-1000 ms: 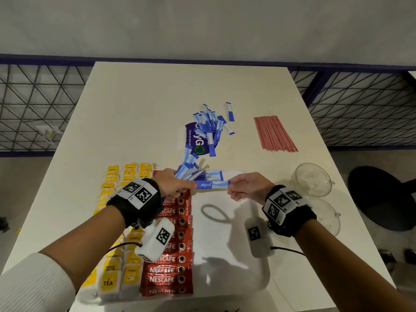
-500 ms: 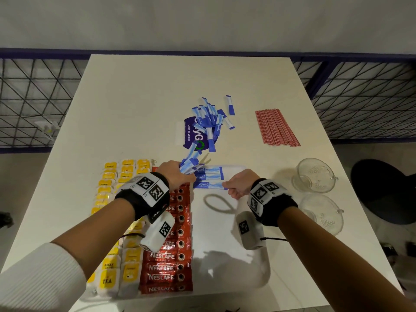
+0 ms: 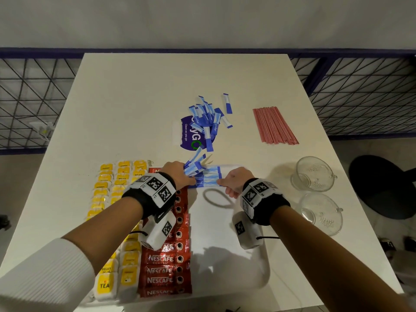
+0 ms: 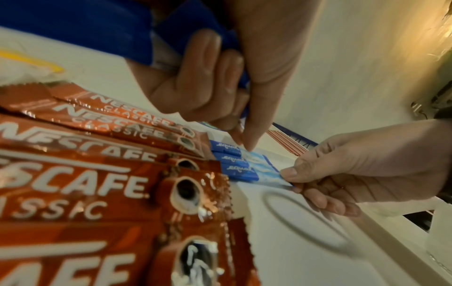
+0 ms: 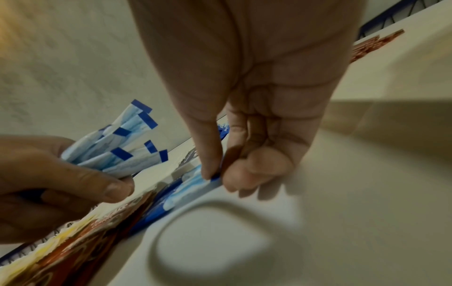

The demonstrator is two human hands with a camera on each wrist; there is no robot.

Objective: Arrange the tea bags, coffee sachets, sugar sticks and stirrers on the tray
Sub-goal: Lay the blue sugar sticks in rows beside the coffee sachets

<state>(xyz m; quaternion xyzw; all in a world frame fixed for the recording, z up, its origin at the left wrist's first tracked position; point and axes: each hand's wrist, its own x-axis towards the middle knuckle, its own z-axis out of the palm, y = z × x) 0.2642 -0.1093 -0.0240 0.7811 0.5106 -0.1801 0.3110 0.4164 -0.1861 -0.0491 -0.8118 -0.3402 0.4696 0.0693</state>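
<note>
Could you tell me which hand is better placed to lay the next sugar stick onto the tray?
Probably the right hand: it pinches the end of the nearest laid stick at the row on the tray, free to take another. The left hand grips the bundle of sugar sticks, so it serves as supply.

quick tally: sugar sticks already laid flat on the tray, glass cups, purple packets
laid-flat sugar sticks: 3
glass cups: 2
purple packet: 1
Total: 6

The right hand (image 3: 231, 182) now rests low at the tray (image 3: 252, 273), its grip pinching a sugar stick (image 3: 208, 182) laid flat beside two earlier ones.
</note>
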